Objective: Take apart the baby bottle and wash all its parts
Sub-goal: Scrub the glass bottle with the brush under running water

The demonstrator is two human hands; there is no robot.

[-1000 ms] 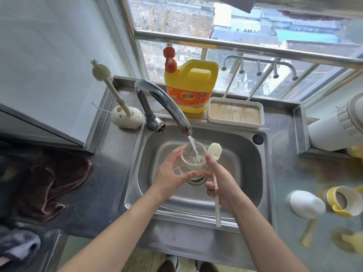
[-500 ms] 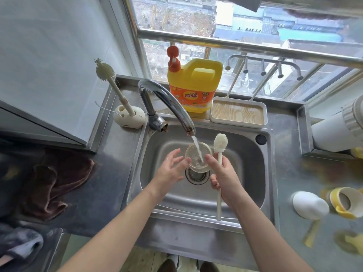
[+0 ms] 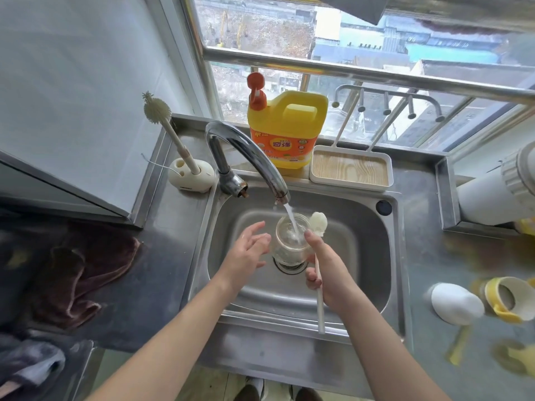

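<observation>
Bottle [image 3: 289, 246] under tap [image 3: 246, 151], left hand [image 3: 246, 254] touching, right hand [image 3: 328, 269] gripping brush [image 3: 318, 223]

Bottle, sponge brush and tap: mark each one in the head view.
bottle [image 3: 285, 250], head view, on its clear wall.
sponge brush [image 3: 318, 222], head view, on its white sponge head.
tap [image 3: 249, 151], head view, on the curved spout.

Clear baby bottle [image 3: 289, 244] mouth-up under the faucet [image 3: 246, 157], water running in, over the steel sink [image 3: 362, 256], my left hand [image 3: 249, 253] open at its side, my right hand [image 3: 328, 270] gripping the white bottle brush [image 3: 318, 223] beside it
</observation>
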